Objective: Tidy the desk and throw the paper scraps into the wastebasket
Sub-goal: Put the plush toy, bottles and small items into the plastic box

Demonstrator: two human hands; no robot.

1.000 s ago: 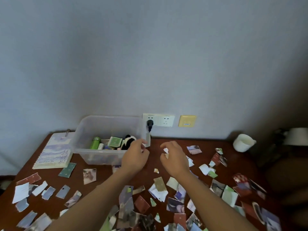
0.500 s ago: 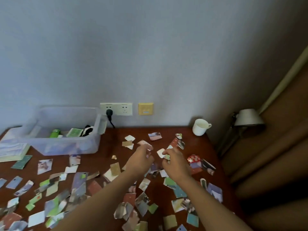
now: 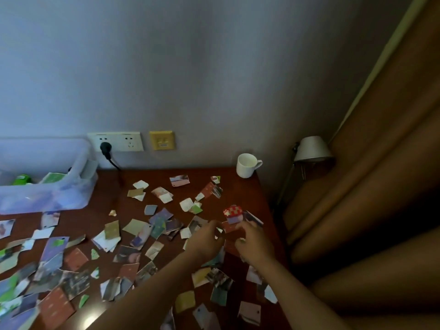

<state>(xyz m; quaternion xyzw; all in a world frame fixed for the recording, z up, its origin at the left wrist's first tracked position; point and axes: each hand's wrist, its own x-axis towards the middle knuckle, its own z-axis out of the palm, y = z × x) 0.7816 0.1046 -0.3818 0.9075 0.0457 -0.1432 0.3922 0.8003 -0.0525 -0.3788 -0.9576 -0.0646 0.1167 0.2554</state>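
Observation:
Several torn paper scraps (image 3: 136, 226) lie scattered over the dark red wooden desk (image 3: 240, 189). My left hand (image 3: 206, 239) hovers low over the scraps near the desk's right side, fingers curled, pinching small pale scraps at its fingertips. My right hand (image 3: 255, 242) is right beside it, fingers curled round a small scrap. Just beyond both hands lies a red patterned scrap (image 3: 232, 210). No wastebasket is in view.
A clear plastic box (image 3: 47, 198) holding small items stands at the back left. A white mug (image 3: 246, 166) sits at the back right corner. A wall socket with a black plug (image 3: 106, 147), a lamp (image 3: 312, 150) and brown curtains (image 3: 381, 175) are nearby.
The view has swung right, away from the plastic box. Both hands have moved from beside the box to the right part of the desk and nearer its front, staying close together.

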